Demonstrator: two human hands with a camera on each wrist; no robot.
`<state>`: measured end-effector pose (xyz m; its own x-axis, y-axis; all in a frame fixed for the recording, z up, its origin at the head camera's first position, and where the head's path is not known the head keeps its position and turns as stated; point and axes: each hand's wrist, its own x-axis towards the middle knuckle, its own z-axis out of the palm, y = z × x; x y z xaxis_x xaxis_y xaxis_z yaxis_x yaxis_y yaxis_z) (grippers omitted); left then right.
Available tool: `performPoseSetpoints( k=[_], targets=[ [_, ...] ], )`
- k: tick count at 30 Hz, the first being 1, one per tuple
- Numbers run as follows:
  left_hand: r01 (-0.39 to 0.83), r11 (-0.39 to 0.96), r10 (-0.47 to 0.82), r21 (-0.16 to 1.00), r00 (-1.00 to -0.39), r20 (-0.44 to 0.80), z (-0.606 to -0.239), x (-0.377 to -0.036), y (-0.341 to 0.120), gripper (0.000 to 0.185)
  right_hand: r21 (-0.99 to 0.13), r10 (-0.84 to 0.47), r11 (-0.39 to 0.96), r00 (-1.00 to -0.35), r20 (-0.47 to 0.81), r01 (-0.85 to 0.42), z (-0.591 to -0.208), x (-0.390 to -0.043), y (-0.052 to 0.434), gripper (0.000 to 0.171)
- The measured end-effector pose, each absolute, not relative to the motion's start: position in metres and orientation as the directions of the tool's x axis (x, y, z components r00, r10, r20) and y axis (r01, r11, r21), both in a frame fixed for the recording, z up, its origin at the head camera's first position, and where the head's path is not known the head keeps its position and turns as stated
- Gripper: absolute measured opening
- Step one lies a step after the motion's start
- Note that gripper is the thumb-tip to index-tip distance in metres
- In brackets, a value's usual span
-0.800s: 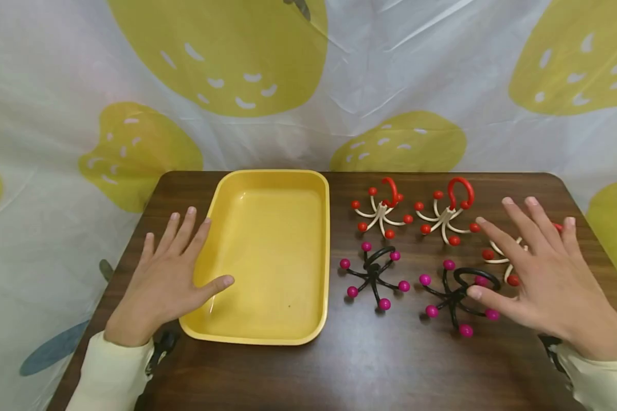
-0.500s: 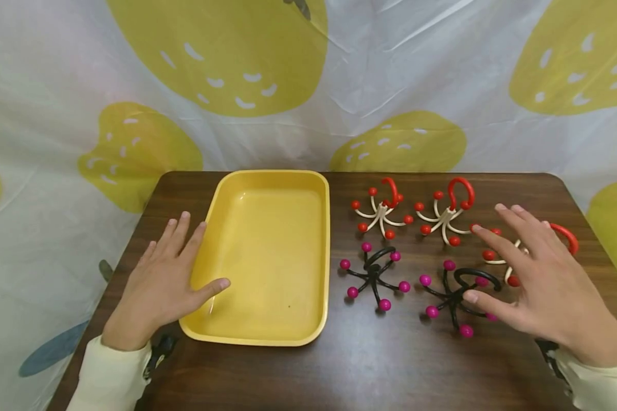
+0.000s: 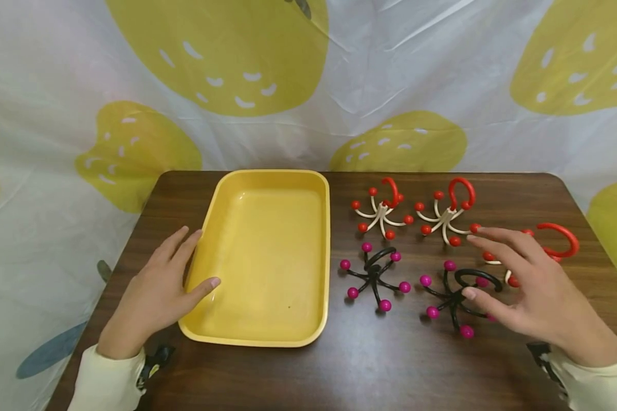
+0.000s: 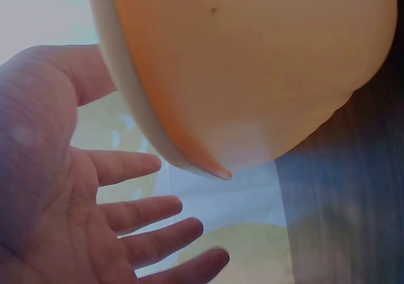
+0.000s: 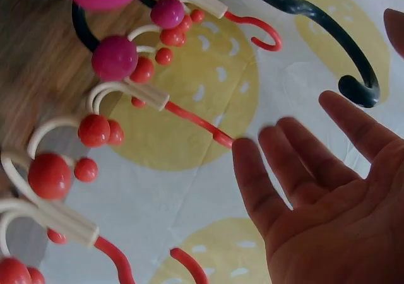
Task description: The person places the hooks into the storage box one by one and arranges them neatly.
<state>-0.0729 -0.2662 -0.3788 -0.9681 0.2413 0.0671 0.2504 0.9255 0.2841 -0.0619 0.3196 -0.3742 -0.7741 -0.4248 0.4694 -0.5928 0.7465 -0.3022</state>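
Head view: left hand (image 3: 156,291) rests flat against the yellow tray (image 3: 267,337), fingers relaxed; right hand (image 3: 540,291) hovers spread over the black massager (image 3: 455,297) on the desk (image 3: 370,371). Left wrist view: palm open beside the tray. Right wrist view: fingers wide, holding nothing; best pinch its hooked handle.

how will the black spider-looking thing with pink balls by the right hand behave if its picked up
Black pink-balled piece probably lifts light and fairly stiff: thin legs, hooked top. Its ball feet may snag rather than roll. The right hand hovers open over it.
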Motion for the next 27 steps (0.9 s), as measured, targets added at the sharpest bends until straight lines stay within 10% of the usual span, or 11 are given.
performPoseSetpoints(
  k=[27],
  targets=[
    [0.089, 0.713, 0.092, 0.695, -0.995, 0.033, -0.398, -0.082, -0.28, 0.051, -0.621, -0.348, 0.589, -0.856, 0.383, -0.518, -0.378, -0.051, 0.313, 0.058]
  ],
)
